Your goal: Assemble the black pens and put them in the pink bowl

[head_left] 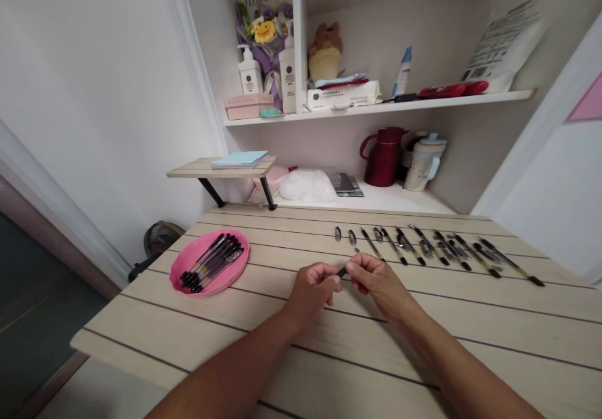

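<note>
My left hand (314, 283) and my right hand (371, 276) meet over the desk, fingers closed on a black pen (342, 272). Only a short dark stretch of it shows between the fingertips; the rest is hidden. Beyond my right hand lies a row of black pens (416, 243), side by side at a slant, with clear pen caps (377, 234) among them. Two loose caps (352, 237) lie at the row's left end. To my left, a pink dish (237, 271) holds a bundle of several pens (211, 262).
A small raised shelf (188, 169) with blue paper (239, 159) stands at the back left of the slatted desk (282, 344). Behind the desk are a red jug (384, 162) and a pale tumbler (420, 167). Bottles and boxes fill the upper shelf (423, 103).
</note>
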Motion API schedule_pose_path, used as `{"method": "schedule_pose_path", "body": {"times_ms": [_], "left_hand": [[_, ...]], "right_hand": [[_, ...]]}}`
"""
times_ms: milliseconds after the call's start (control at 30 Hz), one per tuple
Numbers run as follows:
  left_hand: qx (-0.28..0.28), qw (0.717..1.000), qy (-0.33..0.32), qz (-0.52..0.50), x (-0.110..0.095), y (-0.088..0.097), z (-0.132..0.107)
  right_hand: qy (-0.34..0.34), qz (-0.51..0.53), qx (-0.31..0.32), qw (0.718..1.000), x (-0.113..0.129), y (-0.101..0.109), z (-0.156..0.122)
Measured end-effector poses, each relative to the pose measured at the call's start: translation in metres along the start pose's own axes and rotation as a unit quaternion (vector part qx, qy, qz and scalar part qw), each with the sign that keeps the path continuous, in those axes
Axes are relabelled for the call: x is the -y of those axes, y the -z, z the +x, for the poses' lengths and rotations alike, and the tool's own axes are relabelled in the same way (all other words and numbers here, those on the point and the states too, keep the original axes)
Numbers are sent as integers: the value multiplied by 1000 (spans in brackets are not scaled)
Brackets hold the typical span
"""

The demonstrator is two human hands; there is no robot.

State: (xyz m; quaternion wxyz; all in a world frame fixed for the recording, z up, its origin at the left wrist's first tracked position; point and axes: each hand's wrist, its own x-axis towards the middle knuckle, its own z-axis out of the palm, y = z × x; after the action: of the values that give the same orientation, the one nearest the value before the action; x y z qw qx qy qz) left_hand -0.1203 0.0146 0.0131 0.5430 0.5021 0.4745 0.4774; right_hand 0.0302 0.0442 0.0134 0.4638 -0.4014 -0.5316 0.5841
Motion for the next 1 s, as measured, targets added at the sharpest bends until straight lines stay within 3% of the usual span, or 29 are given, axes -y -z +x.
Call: {"method": "schedule_pose_path", "body": {"times_ms": [133, 333, 567, 833, 900, 933, 1000], "left_hand": [[3, 1000, 4, -3, -1, 1, 0], [4, 1000, 2, -1, 1, 1, 0], [13, 1000, 6, -8, 2, 2, 1], [-27, 999, 30, -29, 2, 2, 3], [-38, 997, 35, -65, 3, 4, 6], [-44, 995, 36, -86, 4, 4, 7], [-53, 990, 38, -126, 5, 6, 9]], "right_hand": [[-11, 42, 19, 999, 0, 0, 0], [-3, 0, 4, 1000, -4, 2, 3], [-16, 31, 2, 999, -1, 0, 0], [5, -63, -7, 998, 2, 4, 19], [26, -181, -63, 981, 9, 11, 38], [37, -268, -94, 958, 13, 13, 50], [41, -457, -117, 881, 18, 15, 75]]}}
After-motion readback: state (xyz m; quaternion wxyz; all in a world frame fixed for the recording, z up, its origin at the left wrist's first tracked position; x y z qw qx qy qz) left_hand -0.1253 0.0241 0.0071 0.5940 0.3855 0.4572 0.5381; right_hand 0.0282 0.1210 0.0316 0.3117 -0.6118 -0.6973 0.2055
